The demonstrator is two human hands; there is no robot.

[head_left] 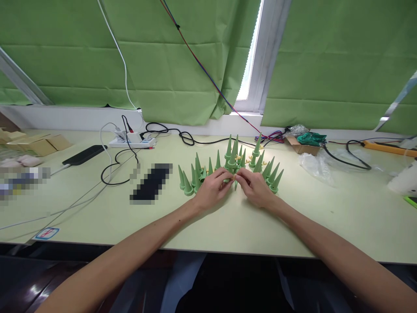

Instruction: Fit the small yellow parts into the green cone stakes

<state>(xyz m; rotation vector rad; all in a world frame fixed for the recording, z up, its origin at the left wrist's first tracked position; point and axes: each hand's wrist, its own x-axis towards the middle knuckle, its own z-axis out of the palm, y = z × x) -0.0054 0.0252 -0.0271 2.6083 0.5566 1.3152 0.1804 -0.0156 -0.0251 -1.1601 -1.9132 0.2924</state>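
Observation:
Several pale green cone-shaped spikes [187, 184] with round collars stand upright in a loose group on the table, with small yellowish pieces [250, 157] among them. In front of the group, my left hand [212, 188] and my right hand [256, 187] meet with fingertips pinched together. A tiny yellowish-brown bit shows at the left fingertips, too small to name. Just below the fingers a green tip [236, 185] points down; I cannot tell which hand, if either, holds it. My fingers hide part of the group behind them.
A white power strip [133, 141] with plugs and tangled cables lies at the back left, near a black flat case [84, 154]. A blurred dark object [151, 183] lies left of the spikes. An open cardboard box [302, 145] and clear plastic bags [316, 168] are at right.

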